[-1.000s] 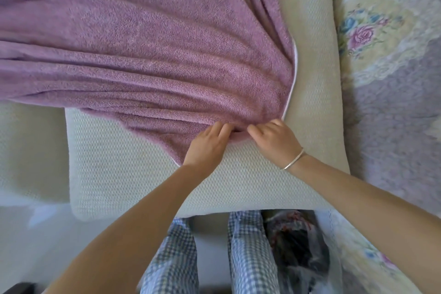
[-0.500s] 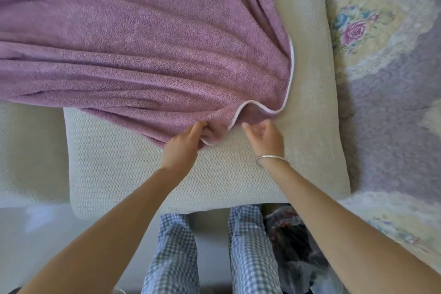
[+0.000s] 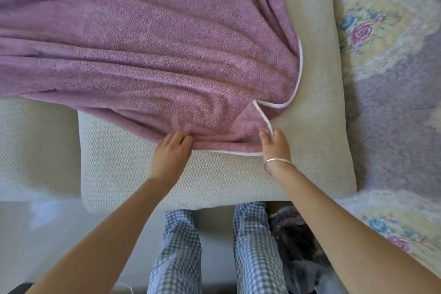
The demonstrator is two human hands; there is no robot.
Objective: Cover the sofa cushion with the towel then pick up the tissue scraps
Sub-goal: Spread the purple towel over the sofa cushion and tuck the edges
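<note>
Spreading mauve fleecy towel (image 3: 143,55) over cream woven sofa cushion (image 3: 214,181); gripping hem with left hand (image 3: 170,154) as anchor, pinching white-piped corner with right hand (image 3: 276,147) to unfold it.

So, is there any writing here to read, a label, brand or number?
None readable. The purple towel shows only plain white piping, no tag; the cream sofa cushion is bare weave; the floral cover bears roses, not letters. The dark bag by the legs is too blurred to tell.
</note>
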